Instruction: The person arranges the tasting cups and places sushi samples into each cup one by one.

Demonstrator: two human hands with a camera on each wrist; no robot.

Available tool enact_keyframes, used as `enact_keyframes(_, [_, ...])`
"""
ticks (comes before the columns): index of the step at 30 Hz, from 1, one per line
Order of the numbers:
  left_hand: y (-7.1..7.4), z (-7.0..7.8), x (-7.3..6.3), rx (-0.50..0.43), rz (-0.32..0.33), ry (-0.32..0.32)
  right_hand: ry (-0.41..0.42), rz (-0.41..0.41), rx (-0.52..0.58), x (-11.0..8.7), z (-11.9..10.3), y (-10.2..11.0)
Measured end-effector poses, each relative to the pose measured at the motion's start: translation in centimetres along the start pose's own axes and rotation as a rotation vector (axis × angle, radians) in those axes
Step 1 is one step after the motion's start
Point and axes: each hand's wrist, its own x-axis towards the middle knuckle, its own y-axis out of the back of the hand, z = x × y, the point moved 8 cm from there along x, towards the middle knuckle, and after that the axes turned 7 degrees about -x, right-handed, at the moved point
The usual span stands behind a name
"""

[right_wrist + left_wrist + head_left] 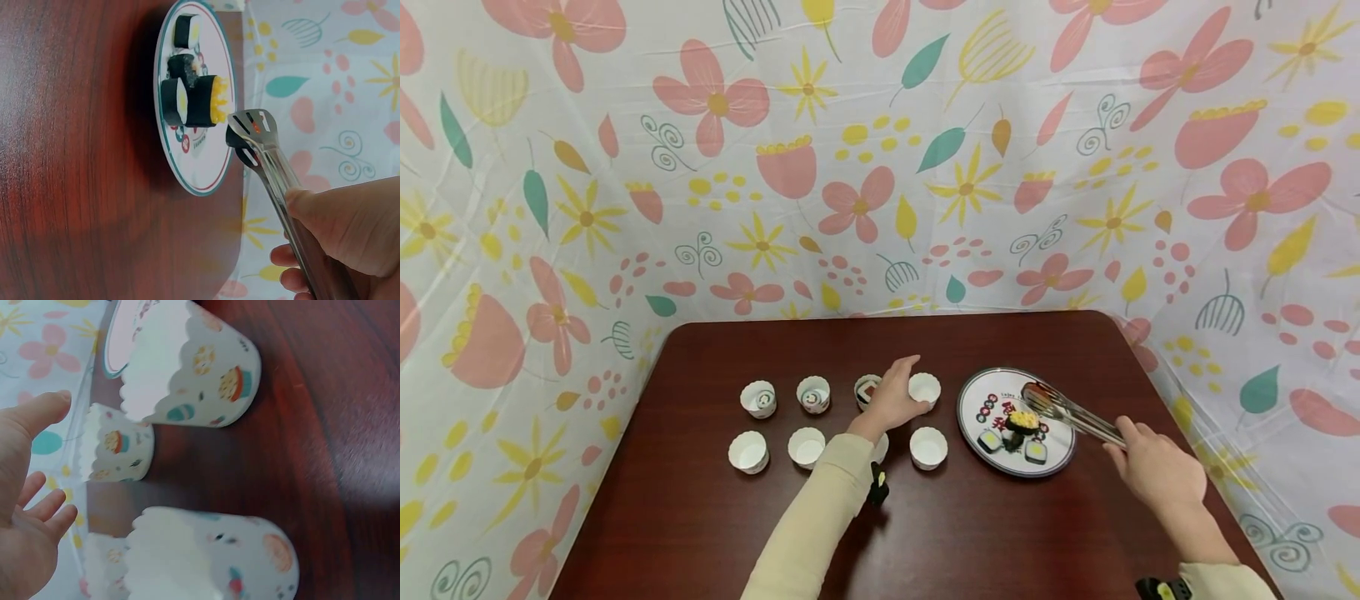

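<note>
My right hand (pixel 1161 471) grips metal tongs (pixel 1090 423) over the right side of a round white plate (pixel 1052 454). Between the slotted tong tips is a dark-wrapped sushi piece (pixel 235 139) with some orange-red showing. Other sushi lies on the plate: one piece topped with yellow (pixel 1022 422), white-and-yellow rolls (pixel 1035 452) and a dark piece (pixel 1012 441). My left hand (pixel 891 402), thumb and fingers spread, hovers beside the back-row paper cup (pixel 925 390) nearest the plate. The left wrist view shows nothing in its grasp; contact with the cup is unclear.
Scalloped white paper cups stand in two rows left of the plate. Sushi pieces sit in three back-row cups, including the far-left cup (pixel 758 400). The front-row cup (pixel 928 448) is near the plate. A flowered cloth (pixel 857 208) hangs behind the dark wooden table (pixel 700 517).
</note>
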Motion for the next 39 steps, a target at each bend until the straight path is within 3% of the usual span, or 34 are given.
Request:
enact_keyframes(13, [-2.2,-1.1,0.3,-0.014,0.010,0.036,0.010,0.079,0.020,-0.2,-0.6,0.4])
enact_keyframes(20, [-2.3,-1.2,0.3,0.032,0.032,0.053,0.003,0.108,0.032,-0.3,-1.4,0.9])
enact_keyframes(39, [-3.1,-2.1,1.1,0.028,0.111,0.073,0.019,0.134,0.040,0.0,-4.1,1.5])
